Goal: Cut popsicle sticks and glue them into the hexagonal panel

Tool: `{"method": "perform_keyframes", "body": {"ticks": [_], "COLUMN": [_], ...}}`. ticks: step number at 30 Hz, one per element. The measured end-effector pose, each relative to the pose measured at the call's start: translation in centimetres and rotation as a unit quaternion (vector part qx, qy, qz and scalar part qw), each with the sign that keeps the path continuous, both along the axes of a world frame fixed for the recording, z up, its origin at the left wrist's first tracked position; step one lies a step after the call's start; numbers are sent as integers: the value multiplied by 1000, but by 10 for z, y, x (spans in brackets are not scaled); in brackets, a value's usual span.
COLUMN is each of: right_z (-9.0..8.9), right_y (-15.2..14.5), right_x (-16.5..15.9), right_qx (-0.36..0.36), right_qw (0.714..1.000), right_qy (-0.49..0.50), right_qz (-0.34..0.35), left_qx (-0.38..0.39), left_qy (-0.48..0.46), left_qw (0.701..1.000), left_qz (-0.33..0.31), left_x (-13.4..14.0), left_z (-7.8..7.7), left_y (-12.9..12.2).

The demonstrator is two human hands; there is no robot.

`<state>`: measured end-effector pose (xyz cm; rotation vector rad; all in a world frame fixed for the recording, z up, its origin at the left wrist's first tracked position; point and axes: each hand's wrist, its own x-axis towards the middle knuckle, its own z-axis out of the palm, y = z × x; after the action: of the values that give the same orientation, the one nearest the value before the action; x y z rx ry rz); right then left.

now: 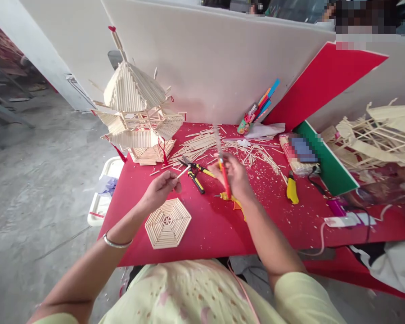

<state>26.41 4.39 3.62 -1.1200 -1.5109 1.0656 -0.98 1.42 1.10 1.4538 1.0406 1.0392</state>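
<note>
Between my left hand's (162, 188) fingertips is a short wooden stick (183, 172), pointing up to the right. My right hand (235, 173) grips a red-handled tool (225, 179) with a long, thin blade, blurred by motion and pointing away from me. Pliers (196, 180) with black-and-yellow handles lie on the table beyond and between my hands. Below my right hand, partly hidden by the wrist, rests a yellow glue gun (235, 203). Near my left forearm a hexagonal panel of wooden sticks (168, 223) lies flat.
A stick-built pagoda model (135, 112) stands at the back left. Loose sticks (202, 145) and shavings cover the red table (202, 238). Farther right are a pen holder (243, 124), a yellow cutter (292, 189), a green board (327, 157), a power strip (351, 220) and another person's arm (381, 191).
</note>
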Motion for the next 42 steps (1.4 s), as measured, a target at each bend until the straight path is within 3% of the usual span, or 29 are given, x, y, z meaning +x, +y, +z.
{"method": "perform_keyframes", "body": {"ticks": [3, 7, 10, 13, 18, 21, 29, 36, 42], "right_z": [7, 8, 8, 9, 2, -6, -10, -12, -13], "right_y": [-5, 5, 6, -4, -28, -33, -26, -27, -26], "right_x": [-43, -68, -66, -53, -38, -42, -53, -52, -56], "right_qx": [-18, -8, 24, 55, 73, 94, 104, 61, 51], "right_qw": [997, 997, 999, 998, 972, 956, 955, 963, 964], "right_qy": [80, 78, 44, -32, -224, -276, -277, -252, -258], "right_qz": [11, -6, 20, -4, 20, 41, 38, 71, 48], "left_qx": [-1, -14, 6, 44, 39, 32, 61, 49, 53], "left_qy": [16, 8, 4, 1, -57, -53, -21, -21, -15], "left_qw": [1000, 1000, 1000, 997, 994, 994, 992, 993, 993], "left_qz": [-14, -19, 12, 58, 87, 88, 107, 103, 109], "left_x": [12, 19, 22, 23, 18, 12, 3, -3, 0], "left_z": [2, 10, 19, 24, 18, 15, 9, -2, -3], "left_y": [4, 7, 11, 15, 25, 28, 34, 38, 39]}}
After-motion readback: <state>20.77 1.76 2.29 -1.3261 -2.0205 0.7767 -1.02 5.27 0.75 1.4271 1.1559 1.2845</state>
